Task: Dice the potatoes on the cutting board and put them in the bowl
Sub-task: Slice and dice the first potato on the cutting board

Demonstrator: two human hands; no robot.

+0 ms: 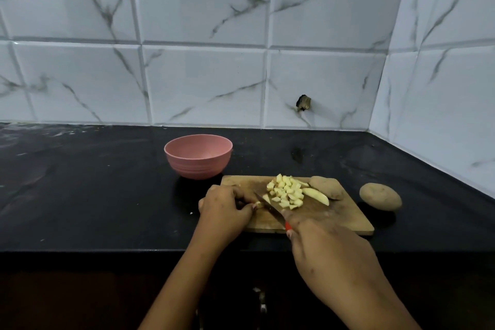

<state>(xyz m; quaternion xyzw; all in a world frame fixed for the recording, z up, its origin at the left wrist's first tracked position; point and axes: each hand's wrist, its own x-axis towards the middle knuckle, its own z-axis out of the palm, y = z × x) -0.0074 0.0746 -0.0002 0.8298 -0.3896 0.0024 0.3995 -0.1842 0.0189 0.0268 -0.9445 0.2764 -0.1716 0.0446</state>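
Pinching a small potato bit [257, 205] under the curled fingers of the left hand [227, 206], down on the near left part of the cutting board [345, 220]. Gripping one knife [269, 207] in the right hand [321, 244], fingers wrapped tight round the red handle, blade slanting up and left, right beside the bit. Two hands, one knife, one board. Just past the blade, one pile of diced potato [286, 191], too many little cubes to count. On the right of the pile, one long pale wedge [316, 195], and behind it one big potato piece [328, 187] with brown skin on, all on the board. Off the board to the right, on the black counter [80, 195], one whole potato [380, 196]. Past the board's far left corner, one pink bowl [198, 157], standing upright between the board and the white tiled wall [201, 75].
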